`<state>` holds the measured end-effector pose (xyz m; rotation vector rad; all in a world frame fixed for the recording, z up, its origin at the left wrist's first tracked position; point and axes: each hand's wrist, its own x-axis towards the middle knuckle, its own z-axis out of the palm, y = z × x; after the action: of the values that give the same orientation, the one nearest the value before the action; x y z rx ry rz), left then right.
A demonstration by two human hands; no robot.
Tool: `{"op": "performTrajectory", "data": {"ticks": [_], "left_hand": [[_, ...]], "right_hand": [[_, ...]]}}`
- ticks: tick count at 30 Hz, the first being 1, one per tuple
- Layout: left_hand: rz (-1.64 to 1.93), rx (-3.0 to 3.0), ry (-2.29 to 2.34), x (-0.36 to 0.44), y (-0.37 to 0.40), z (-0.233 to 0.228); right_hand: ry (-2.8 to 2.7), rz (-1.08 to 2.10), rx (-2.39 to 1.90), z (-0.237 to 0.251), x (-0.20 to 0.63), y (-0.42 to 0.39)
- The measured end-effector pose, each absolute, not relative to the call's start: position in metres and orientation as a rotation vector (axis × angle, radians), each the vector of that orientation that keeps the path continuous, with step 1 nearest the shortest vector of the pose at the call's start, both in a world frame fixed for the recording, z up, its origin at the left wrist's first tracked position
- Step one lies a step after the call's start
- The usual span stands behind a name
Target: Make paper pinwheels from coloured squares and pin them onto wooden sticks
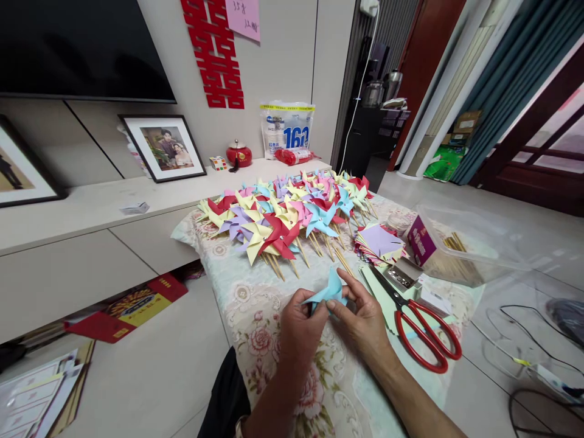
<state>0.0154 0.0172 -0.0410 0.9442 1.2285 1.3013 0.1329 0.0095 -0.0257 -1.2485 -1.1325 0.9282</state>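
The low table [237, 304], under its flowered cloth, carries everything here. Across its far end lies the big spread of finished paper pinwheels [283, 222] on wooden sticks, packed blade against blade. Toward the right edge sits a clear plastic box [474, 252] of spare sticks, a stack of cut paper squares [381, 243] just beside it, and red-handled scissors [422, 331] lying closed near the right hand.

Now the action at the near edge: the left hand [298, 328] and right hand [362, 322] meet over the cloth, both pinching a light blue pinwheel blade [328, 292], fingertips pressed on its folded points at the centre.

Risks, as I read it: the folds are only held by finger pressure, so any slackening could let the points spring apart. Thin paper may crease or tear if squeezed too hard. And a sweep of the right forearm could knock those scissors off the table.
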Motion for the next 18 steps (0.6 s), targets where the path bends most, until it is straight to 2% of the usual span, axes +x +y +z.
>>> {"op": "performTrajectory", "data": {"ticks": [18], "left_hand": [[1.277, 1.04, 1.304, 0.0135, 0.0165, -0.0428]], "right_hand": [[-1.023, 1.008, -1.198, -0.0292, 0.1312, 0.0118]]}}
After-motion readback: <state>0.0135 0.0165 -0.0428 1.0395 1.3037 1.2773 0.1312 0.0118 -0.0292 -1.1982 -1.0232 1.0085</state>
